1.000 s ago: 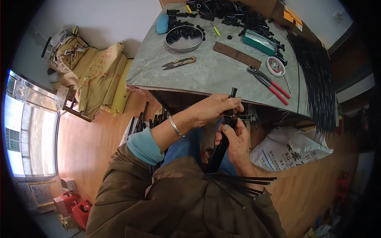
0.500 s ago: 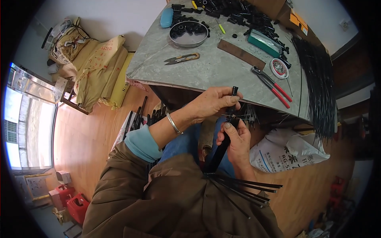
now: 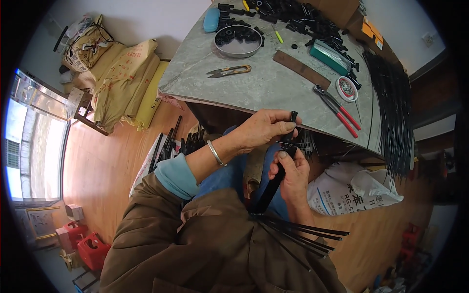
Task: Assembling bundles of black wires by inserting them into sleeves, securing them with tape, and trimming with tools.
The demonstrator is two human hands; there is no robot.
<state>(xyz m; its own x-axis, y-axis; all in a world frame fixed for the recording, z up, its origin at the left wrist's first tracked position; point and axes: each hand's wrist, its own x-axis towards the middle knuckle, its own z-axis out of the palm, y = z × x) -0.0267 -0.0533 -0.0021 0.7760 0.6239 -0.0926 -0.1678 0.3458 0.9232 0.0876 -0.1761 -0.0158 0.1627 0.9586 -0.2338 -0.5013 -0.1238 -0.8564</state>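
Note:
Above my lap, a bundle of black rods (image 3: pixel 267 196) slants from my body toward the table, looking like a folded umbrella frame. Its loose rod ends (image 3: pixel 312 233) fan out to the right across my brown jacket. My right hand (image 3: pixel 293 176) is closed round the upper part of the bundle, thumb on top. My left hand (image 3: pixel 271 129) pinches a black tube with a flared end (image 3: pixel 293 116) between thumb and fingers, just above the right hand. Thin metal wires (image 3: pixel 295 145) stick out sideways between the two hands. Fingers hide how the tube and bundle meet.
The grey table (image 3: pixel 234 93) holds thread snips (image 3: pixel 229 72), red-handled pliers (image 3: pixel 337 111), a rusty metal strip (image 3: pixel 302 69), a round tin (image 3: pixel 238 41), a small white dish (image 3: pixel 347 89) and black plastic parts (image 3: pixel 312 19). Black rods (image 3: pixel 391 112) hang over its right edge; a white sack (image 3: pixel 349 190) lies below.
The view has shifted slightly, so the table's things sit a little further right. Both hands keep their grip, with the flared tube end slightly lower in the picture.

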